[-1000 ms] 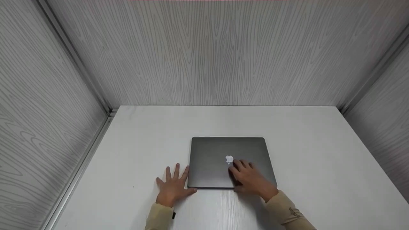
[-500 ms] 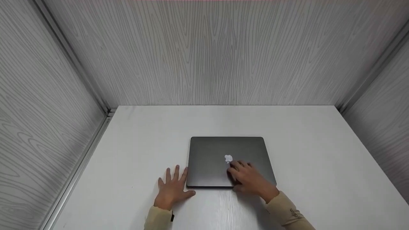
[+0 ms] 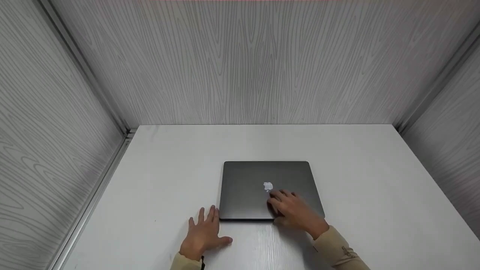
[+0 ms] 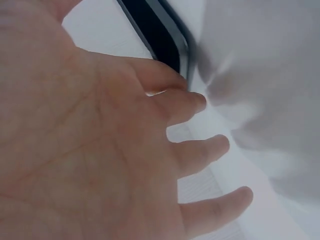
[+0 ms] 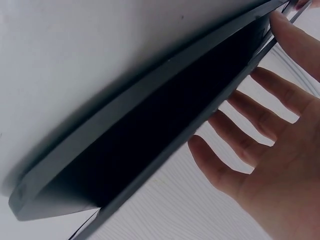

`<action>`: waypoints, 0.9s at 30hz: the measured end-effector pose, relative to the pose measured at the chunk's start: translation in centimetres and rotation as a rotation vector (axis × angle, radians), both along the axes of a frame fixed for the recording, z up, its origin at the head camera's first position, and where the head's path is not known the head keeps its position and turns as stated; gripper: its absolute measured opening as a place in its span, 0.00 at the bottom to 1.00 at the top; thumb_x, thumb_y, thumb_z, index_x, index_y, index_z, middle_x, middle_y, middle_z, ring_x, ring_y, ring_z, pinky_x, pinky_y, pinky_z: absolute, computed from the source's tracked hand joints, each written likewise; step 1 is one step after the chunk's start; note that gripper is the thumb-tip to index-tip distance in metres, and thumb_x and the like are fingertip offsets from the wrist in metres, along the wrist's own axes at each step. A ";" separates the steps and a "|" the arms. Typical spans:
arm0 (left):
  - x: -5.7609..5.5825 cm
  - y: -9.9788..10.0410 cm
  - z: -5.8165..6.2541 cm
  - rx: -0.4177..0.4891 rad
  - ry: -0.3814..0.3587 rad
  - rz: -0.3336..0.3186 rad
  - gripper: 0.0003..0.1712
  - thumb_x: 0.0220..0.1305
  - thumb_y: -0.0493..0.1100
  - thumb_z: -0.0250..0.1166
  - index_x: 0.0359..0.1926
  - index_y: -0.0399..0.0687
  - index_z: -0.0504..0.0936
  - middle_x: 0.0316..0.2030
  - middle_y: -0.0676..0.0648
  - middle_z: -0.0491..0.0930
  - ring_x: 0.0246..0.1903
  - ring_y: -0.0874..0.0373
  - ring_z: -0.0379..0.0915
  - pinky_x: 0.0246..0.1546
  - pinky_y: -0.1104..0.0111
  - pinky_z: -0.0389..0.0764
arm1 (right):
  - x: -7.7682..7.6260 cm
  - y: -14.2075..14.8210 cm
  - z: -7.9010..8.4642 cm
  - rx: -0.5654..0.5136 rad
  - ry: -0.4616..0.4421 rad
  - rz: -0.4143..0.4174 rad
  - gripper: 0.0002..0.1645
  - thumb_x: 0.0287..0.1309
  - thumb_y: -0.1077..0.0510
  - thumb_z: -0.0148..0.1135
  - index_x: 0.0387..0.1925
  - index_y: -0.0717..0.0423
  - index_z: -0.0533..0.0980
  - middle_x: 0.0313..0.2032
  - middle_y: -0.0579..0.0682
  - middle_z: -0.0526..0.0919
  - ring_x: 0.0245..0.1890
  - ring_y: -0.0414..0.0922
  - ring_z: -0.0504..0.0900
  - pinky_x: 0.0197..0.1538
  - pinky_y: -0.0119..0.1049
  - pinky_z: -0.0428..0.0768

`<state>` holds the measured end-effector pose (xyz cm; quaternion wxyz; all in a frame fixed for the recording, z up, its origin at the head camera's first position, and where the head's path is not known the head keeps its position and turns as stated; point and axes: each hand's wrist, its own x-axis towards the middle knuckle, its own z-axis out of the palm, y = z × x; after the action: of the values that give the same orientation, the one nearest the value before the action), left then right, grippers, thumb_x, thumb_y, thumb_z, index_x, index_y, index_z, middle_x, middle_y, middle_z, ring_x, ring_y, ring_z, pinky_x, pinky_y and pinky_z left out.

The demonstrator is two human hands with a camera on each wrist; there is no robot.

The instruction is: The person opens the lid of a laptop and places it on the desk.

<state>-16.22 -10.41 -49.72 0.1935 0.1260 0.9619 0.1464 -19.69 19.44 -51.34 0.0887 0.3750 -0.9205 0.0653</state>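
Note:
A grey laptop point(image 3: 247, 195) with a white apple logo point(image 3: 267, 186) lies flat on the white table. From above, its lid looks shut or almost shut. My right hand point(image 3: 294, 212) is on the front part of the lid, fingers bent on top and thumb at the front edge. The right wrist view has the laptop point(image 5: 165, 110) as a dark wedge between grey edges, with the fingertips against its outer face. My left hand point(image 3: 203, 234) rests spread on the table, fingertips beside the laptop's front left corner. In the left wrist view that corner point(image 4: 172, 50) is partly behind the fingers.
The white table point(image 3: 168, 161) reaches back to a wood-grain wall point(image 3: 247, 63). Similar panels stand at the left point(image 3: 45, 131) and the right point(image 3: 446, 131). Tan sleeves point(image 3: 337, 249) cover both forearms.
My left hand has slid back toward me along the laptop's left side, and its fingers have drawn closer together. The right hand and the laptop stay almost where they were.

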 end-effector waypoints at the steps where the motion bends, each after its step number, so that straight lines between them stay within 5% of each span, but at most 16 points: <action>1: 0.2 0.1 0.1 -0.015 0.000 -0.006 0.56 0.59 0.61 0.72 0.72 0.26 0.61 0.74 0.31 0.56 0.73 0.29 0.46 0.66 0.30 0.52 | 0.0 0.0 0.1 0.000 -0.001 -0.002 0.37 0.47 0.51 0.82 0.57 0.59 0.77 0.59 0.60 0.77 0.53 0.60 0.78 0.45 0.59 0.82; 10: 1.6 1.4 0.2 -0.085 0.050 -0.107 0.48 0.62 0.63 0.68 0.67 0.27 0.71 0.70 0.29 0.63 0.72 0.32 0.54 0.64 0.32 0.59 | 0.0 0.1 0.1 -0.012 0.054 0.015 0.30 0.46 0.53 0.83 0.51 0.57 0.81 0.54 0.56 0.80 0.50 0.56 0.80 0.41 0.55 0.83; 15: 2.2 2.4 0.4 -0.033 0.221 -0.187 0.39 0.62 0.59 0.70 0.61 0.31 0.78 0.60 0.34 0.77 0.63 0.37 0.70 0.56 0.34 0.70 | -0.1 0.1 0.0 -0.029 0.112 0.032 0.27 0.44 0.53 0.84 0.46 0.56 0.83 0.49 0.53 0.82 0.46 0.53 0.81 0.37 0.51 0.84; 19: 2.4 3.3 0.4 0.019 0.346 -0.273 0.30 0.62 0.56 0.71 0.53 0.35 0.83 0.48 0.40 0.84 0.48 0.45 0.82 0.41 0.44 0.82 | -0.1 0.3 -0.2 -0.049 0.140 0.036 0.27 0.42 0.53 0.85 0.44 0.56 0.83 0.46 0.51 0.82 0.44 0.51 0.80 0.36 0.50 0.84; 22: 2.4 3.9 0.0 0.003 0.421 -0.311 0.26 0.60 0.55 0.73 0.46 0.37 0.85 0.39 0.44 0.83 0.40 0.49 0.83 0.32 0.50 0.83 | 0.0 0.3 -0.3 -0.065 0.158 0.041 0.27 0.40 0.53 0.85 0.42 0.55 0.83 0.45 0.51 0.82 0.43 0.50 0.80 0.35 0.49 0.84; 27: 2.7 4.4 -0.6 -0.085 0.550 -0.314 0.24 0.55 0.56 0.77 0.41 0.40 0.87 0.34 0.46 0.80 0.36 0.50 0.80 0.31 0.53 0.82 | 0.0 0.3 -0.4 -0.079 0.201 0.051 0.27 0.39 0.53 0.86 0.41 0.56 0.83 0.43 0.50 0.82 0.41 0.49 0.81 0.33 0.47 0.84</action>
<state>-13.51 -5.99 -50.35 -0.0486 0.2995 0.9522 0.0348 -19.67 19.72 -51.70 0.1937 0.3992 -0.8938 0.0658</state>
